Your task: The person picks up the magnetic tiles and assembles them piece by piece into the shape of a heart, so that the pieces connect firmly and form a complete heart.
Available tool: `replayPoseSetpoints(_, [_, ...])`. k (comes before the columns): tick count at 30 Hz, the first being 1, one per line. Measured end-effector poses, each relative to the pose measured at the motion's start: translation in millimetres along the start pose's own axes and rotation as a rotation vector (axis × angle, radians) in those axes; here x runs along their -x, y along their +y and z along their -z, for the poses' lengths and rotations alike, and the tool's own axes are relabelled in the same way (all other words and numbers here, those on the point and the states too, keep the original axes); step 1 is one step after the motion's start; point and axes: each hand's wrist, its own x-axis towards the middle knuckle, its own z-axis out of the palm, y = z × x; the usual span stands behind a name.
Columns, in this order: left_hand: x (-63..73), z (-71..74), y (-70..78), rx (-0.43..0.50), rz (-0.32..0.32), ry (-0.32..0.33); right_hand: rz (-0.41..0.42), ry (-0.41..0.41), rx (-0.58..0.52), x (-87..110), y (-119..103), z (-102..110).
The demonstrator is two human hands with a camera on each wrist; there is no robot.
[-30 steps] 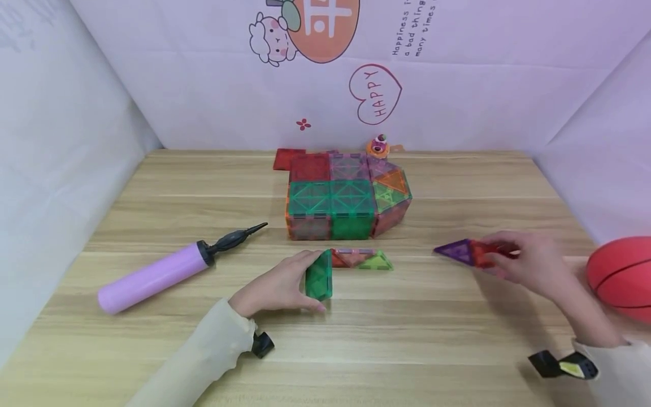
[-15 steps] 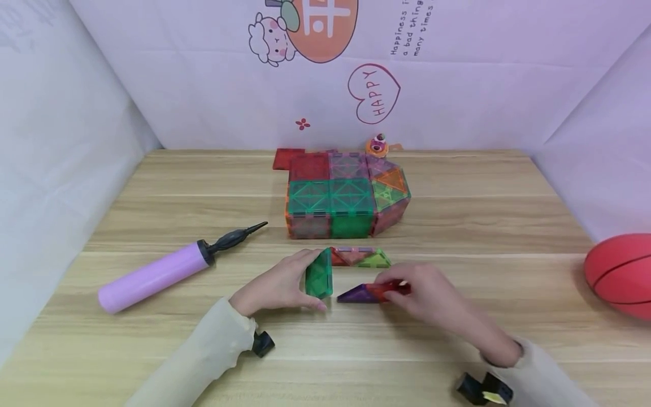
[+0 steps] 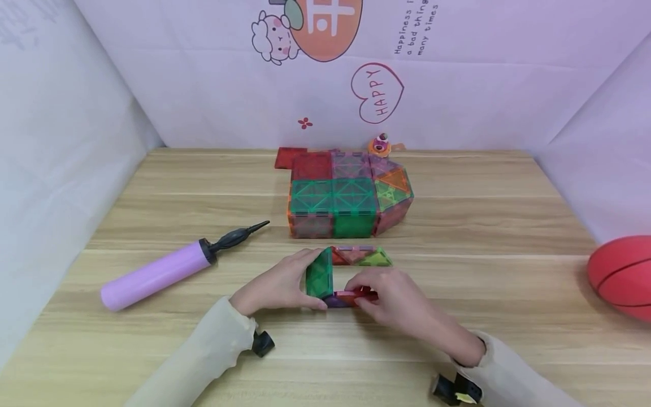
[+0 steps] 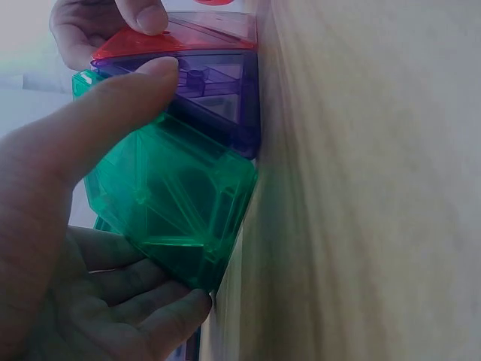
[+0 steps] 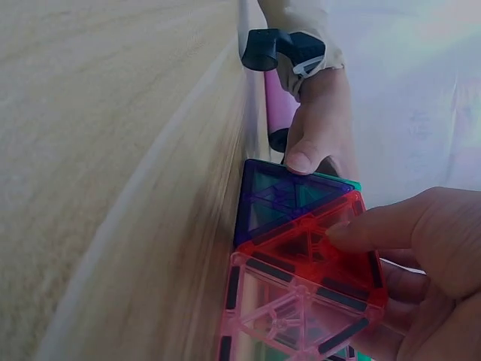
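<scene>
In the head view my left hand (image 3: 280, 285) holds a green square magnetic tile (image 3: 319, 275) upright on the table. Its thumb presses on a purple triangle tile (image 4: 214, 98), and its other fingers lie along the green tile's far side. My right hand (image 3: 394, 297) pinches a red triangle tile (image 5: 301, 252), which is joined in a row with the purple triangle and a pink triangle tile (image 5: 274, 312). The purple end meets the green tile's near edge. Behind, a standing strip of red, pink and lime triangle tiles (image 3: 377, 259) extends from the green tile's far edge.
A box-like structure of coloured magnetic tiles (image 3: 353, 195) stands farther back, with a red tile (image 3: 285, 158) at its left corner. A small figurine (image 3: 380, 146) is by the back wall. A purple hand pump (image 3: 157, 275) lies left; a red ball (image 3: 623, 271) sits right.
My right hand has carried the row of triangle tiles leftward from the right side to the green tile's near edge. The left hand has stayed in place.
</scene>
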Motion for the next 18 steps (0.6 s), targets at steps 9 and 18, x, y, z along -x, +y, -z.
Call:
replayPoseSetpoints(9, [2.0, 1.9, -5.5, 0.013, 0.000, -0.001, 0.010, -0.100, -0.100, -28.3, 4, 40])
replayPoseSetpoints(18, [0.8, 2.1, -8.7, 0.024, -0.027, -0.003, 0.016, -0.053, 0.031, -109.5, 29, 110])
